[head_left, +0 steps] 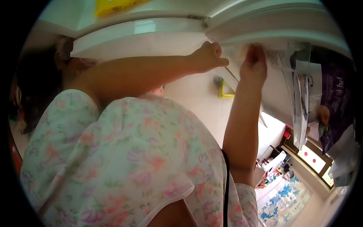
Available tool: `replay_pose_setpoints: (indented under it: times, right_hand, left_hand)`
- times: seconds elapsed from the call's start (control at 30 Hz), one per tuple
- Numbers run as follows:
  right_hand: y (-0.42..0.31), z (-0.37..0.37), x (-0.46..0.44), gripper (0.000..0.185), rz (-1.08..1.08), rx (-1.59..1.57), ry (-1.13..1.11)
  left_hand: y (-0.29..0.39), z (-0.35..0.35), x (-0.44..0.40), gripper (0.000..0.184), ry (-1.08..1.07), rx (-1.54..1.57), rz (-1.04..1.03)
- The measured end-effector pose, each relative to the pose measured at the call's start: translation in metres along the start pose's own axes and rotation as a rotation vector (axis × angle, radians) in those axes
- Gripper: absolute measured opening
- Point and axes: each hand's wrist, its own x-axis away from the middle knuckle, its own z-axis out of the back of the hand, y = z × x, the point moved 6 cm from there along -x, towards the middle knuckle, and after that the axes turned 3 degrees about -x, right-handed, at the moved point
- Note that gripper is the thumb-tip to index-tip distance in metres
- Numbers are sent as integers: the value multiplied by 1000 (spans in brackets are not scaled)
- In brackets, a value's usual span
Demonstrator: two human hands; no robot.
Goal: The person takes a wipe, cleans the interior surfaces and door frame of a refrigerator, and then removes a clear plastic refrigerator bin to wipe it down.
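Note:
My left hand (208,57) reaches in from the left with curled fingers, beside the edge of a white panel (257,36). Whatever it may hold is too small or hidden to name. Close by on the right, my right hand (254,64) is raised with its fingers pressed together and slightly blurred. It is in front of a pale surface with small printed text (276,57), and what is between its fingers cannot be made out. The two hands are apart.
A purple package (335,102) and clear plastic packaging (299,94) hang at the right. A yellow packet (117,5) lies on the white shelf at the top. Below are a yellow frame-like object (225,95) on the floor and a blue-patterned surface (283,198).

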Motion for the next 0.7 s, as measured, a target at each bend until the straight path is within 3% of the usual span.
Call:
replay_pose_setpoints:
  times: [0.13, 0.23, 0.27, 0.33, 0.37, 0.47, 0.6, 0.67, 0.7]
  right_hand:
    - [18, 12, 12, 22, -68, 226, 167]
    - [13, -26, 35, 30, 194, 668, -164]
    - [10, -20, 31, 30, 196, 665, -146]
    - [-1, -23, 22, 30, 448, 1195, -229]
    - [-2, -26, 20, 24, 525, 1296, -224]
    - [-5, -20, 16, 23, 574, 1535, -275]
    - [-2, -6, 2, 25, 606, 1675, -304]
    - [2, 2, -8, 26, 485, 1774, -382]
    - [1, 13, -13, 23, 356, 1510, -351]
  left_hand:
    - [5, 2, 4, 37, 18, -37, -18]
    - [0, -2, 2, 37, -36, -1, 0]
    - [1, -1, 0, 37, -21, 3, -17]
    - [2, -7, -4, 37, -30, 2, -40]
    - [2, -5, -6, 36, 3, 10, -35]
    - [1, -1, -5, 36, 7, 24, -27]
    - [-1, -1, -4, 34, -7, 53, -4]
    - [-5, -4, -2, 39, -89, -46, 23]
    - [-5, -4, -1, 38, -94, -47, 27]
